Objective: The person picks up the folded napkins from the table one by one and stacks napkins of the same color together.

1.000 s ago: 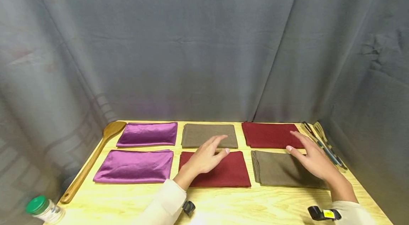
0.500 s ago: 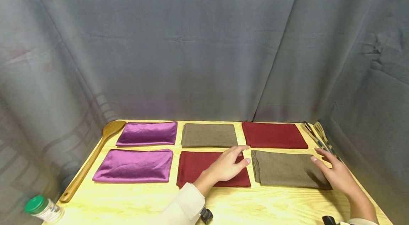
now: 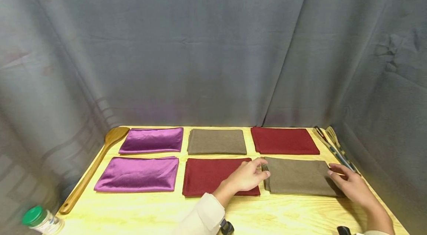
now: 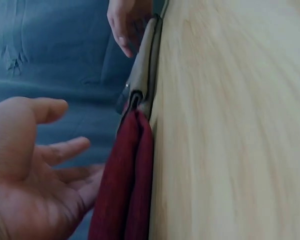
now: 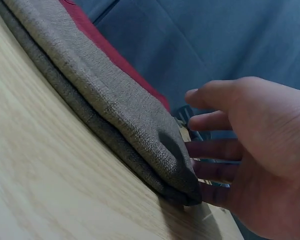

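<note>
A folded grey-brown cloth (image 3: 300, 177) lies at the front right of the table between my two hands. At its left edge is my left hand (image 3: 245, 177), which reaches over the folded dark red cloth (image 3: 207, 177) beside it; thumb and fingers are apart. My right hand (image 3: 355, 186) stands at the opposite edge, its relaxed fingers right at the fabric's corner. In the right wrist view those fingertips (image 5: 215, 150) overlap the end of the grey-brown cloth (image 5: 115, 110). The left wrist view has my left palm (image 4: 35, 195) facing the folds, with nothing held.
Behind lie a purple satin cloth (image 3: 151, 140), another grey-brown cloth (image 3: 217, 141) and another dark red one (image 3: 285, 141). A second purple cloth (image 3: 138, 174) is front left. A wooden spatula (image 3: 88, 172) and green-lidded jar (image 3: 43, 220) line the left edge; slotted utensils (image 3: 337, 148) the right.
My left hand has moved right, across the dark red cloth to the grey-brown one's left edge. My right hand has drawn back and right from above that cloth, then lowered to its right edge.
</note>
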Demonstrator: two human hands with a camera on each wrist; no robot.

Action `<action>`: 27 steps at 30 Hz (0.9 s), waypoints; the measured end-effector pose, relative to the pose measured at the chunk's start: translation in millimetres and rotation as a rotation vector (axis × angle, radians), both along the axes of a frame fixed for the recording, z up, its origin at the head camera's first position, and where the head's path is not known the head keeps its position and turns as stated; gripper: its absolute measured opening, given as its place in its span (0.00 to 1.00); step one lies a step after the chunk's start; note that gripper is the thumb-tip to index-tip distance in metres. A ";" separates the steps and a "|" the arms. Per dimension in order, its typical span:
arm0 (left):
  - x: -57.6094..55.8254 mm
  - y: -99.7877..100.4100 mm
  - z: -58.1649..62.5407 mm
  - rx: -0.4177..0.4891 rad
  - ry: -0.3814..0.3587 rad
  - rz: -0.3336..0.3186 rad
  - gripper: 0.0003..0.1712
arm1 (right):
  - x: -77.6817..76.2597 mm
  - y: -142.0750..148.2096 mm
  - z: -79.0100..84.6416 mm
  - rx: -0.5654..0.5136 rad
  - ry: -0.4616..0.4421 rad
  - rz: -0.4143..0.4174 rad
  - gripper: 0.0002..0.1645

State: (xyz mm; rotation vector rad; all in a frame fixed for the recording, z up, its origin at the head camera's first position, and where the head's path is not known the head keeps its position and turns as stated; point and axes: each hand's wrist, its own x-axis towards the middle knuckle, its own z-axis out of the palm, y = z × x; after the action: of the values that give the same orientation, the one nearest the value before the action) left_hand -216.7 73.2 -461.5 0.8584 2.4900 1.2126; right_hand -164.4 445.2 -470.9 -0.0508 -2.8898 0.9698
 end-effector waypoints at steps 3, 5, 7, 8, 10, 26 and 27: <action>4.3 5.7 0.8 -0.032 -0.006 0.032 0.26 | -0.7 0.3 -4.8 -0.001 0.027 -0.003 0.29; 7.4 9.8 1.7 -0.054 -0.017 0.050 0.26 | -0.2 0.8 -8.2 -0.006 0.045 -0.002 0.27; 9.4 13.3 2.2 -0.071 -0.011 0.070 0.25 | 0.4 0.8 -11.3 -0.010 0.065 -0.004 0.25; 10.1 14.8 2.3 -0.075 -0.012 0.082 0.25 | 0.3 1.0 -12.2 -0.016 0.069 -0.003 0.25; 10.7 17.3 1.7 -0.076 -0.018 0.109 0.24 | 0.0 0.7 -13.4 -0.019 0.077 -0.004 0.24; 3.0 24.2 -8.8 0.117 -0.114 0.179 0.26 | -1.9 -1.6 -8.7 -0.019 0.052 -0.015 0.24; 3.2 24.4 -8.9 0.128 -0.134 0.181 0.27 | -1.8 -1.7 -8.5 -0.024 0.053 -0.015 0.24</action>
State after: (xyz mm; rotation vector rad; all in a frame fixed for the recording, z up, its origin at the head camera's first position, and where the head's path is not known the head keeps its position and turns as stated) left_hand -213.5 97.5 -470.3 0.5675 2.4464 1.4507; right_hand -166.3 443.5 -479.4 -0.0470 -2.8258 0.9879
